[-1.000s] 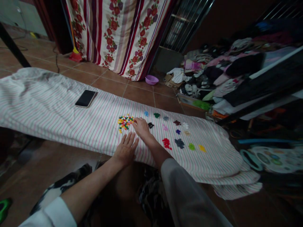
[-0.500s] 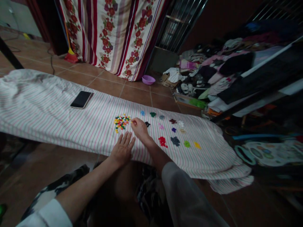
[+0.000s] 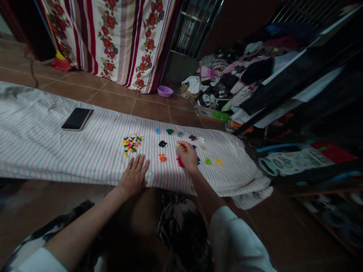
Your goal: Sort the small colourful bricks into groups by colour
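1. Head view: the right hand (image 3: 187, 153) – fingertips pinched, it seems on a yellow piece (image 3: 179, 144) – partly covers the red pile (image 3: 179, 162); the piece's axis I cannot tell.
2. The yellow pile (image 3: 218, 161) lies to its right, past the green pile (image 3: 208, 161).
3. The left hand (image 3: 134, 174), flat, nothing visibly held, is nearer the mixed pile (image 3: 132, 144).

The right hand (image 3: 187, 154) has moved away from the mixed pile (image 3: 132, 143) to the rows of sorted piles, and a small yellow piece (image 3: 179, 144) now shows at its fingers. The orange pile (image 3: 162, 158), hidden under that hand before, has come into sight, and the black pile (image 3: 162, 144) is fully uncovered. The hand now partly covers the red pile (image 3: 180, 161) and dark grey pile (image 3: 199, 161), and hides the pink one. The view has swung right, bringing the phone (image 3: 76, 119) nearer its left edge.
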The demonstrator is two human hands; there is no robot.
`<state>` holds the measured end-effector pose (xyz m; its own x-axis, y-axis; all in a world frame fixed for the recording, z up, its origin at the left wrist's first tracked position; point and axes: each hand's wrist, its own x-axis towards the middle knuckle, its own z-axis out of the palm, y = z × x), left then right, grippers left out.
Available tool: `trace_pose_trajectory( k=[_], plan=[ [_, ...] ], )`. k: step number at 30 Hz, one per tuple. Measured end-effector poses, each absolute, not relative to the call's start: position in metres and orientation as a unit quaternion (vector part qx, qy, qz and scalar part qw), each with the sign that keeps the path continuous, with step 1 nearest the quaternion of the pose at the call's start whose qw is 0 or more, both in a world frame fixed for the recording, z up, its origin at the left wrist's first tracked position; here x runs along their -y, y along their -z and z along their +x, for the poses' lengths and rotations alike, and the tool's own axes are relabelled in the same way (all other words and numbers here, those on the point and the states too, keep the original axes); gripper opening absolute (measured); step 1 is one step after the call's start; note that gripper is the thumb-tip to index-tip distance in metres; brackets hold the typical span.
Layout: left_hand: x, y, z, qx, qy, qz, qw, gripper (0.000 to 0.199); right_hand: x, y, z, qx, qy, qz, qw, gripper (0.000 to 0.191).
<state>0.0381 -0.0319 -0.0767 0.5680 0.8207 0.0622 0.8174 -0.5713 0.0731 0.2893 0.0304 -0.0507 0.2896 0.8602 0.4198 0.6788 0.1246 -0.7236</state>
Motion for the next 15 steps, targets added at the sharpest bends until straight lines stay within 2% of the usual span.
trace_pose_trajectory(
  k=[6,15],
  plan=[
    [0.032,0.079,0.037,-0.463,-0.048,0.885,0.009,0.076,0.005,0.057,0.386,0.505,-0.013,-0.718,0.479,0.037],
    [0.031,0.081,0.039,-0.467,-0.041,0.883,-0.009,0.073,0.039,0.077,0.477,0.388,0.037,-0.842,0.373,0.038]
  ],
)
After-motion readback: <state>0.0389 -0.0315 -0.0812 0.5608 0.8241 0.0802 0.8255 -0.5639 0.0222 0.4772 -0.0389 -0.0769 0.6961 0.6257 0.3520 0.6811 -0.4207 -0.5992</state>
